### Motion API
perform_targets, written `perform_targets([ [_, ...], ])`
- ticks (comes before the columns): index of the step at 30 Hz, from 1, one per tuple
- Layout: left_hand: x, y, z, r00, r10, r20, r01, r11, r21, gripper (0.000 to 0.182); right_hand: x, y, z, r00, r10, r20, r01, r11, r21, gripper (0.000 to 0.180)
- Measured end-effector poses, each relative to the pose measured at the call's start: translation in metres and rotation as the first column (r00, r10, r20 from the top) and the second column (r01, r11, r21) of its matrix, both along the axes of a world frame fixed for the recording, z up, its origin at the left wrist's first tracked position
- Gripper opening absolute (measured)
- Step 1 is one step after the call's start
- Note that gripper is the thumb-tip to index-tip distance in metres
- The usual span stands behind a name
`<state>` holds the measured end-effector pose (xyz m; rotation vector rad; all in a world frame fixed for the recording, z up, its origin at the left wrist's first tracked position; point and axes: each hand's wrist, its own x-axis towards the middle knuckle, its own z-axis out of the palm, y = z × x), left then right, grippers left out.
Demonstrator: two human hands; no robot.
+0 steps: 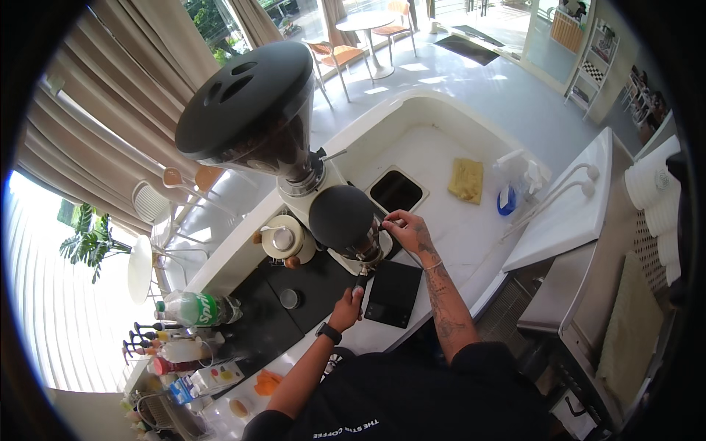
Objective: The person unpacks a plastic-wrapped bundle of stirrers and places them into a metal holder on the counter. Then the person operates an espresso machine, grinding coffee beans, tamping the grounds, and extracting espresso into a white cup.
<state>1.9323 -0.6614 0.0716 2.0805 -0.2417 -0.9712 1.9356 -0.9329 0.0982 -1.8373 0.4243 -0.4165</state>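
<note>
A coffee grinder with a large bean hopper [248, 105] and a rounded black cover [342, 220] stands in front of me. My left hand [346, 311] is closed around the black handle of a portafilter [359, 286], whose head is below the grinder's dosing chamber [366, 249]. My right hand [407, 230] is at the chamber's right side, its thumb and fingers pinched on what looks like the small dark dosing lever [381, 226]. Under the portafilter's right side lies a flat black scale [394, 295]. The portafilter basket's contents are hidden.
A lidded cream canister [284, 238] stands left of the grinder, near a small round container [290, 299] on a black mat [248, 303]. Bottles, including a Sprite bottle [201, 310], line the left. A yellow cloth [466, 181] lies beyond my right hand; an espresso machine [557, 286] is at right.
</note>
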Motion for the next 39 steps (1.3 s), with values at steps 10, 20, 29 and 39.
perform_targets([
  [10,-0.001,-0.001,0.002,1.0,-0.003,0.006,0.003,1.0,0.015,0.053,0.039,0.008,-0.008,0.999,-0.027,0.032,0.026,0.999,0.038,0.033],
  [20,-0.001,0.001,-0.001,1.0,0.005,-0.004,-0.005,1.0,0.017,0.054,-0.015,0.01,-0.007,0.998,-0.006,0.063,0.004,1.0,0.027,0.02],
  [29,-0.001,-0.001,0.002,1.0,-0.001,-0.011,0.001,1.0,0.017,0.053,0.05,0.004,-0.008,0.997,0.034,0.063,-0.038,0.997,0.064,0.037],
  [39,-0.002,0.0,0.001,1.0,0.006,-0.012,-0.006,1.0,0.001,0.052,-0.002,0.003,-0.017,0.999,-0.022,0.036,0.019,0.997,0.078,0.034],
])
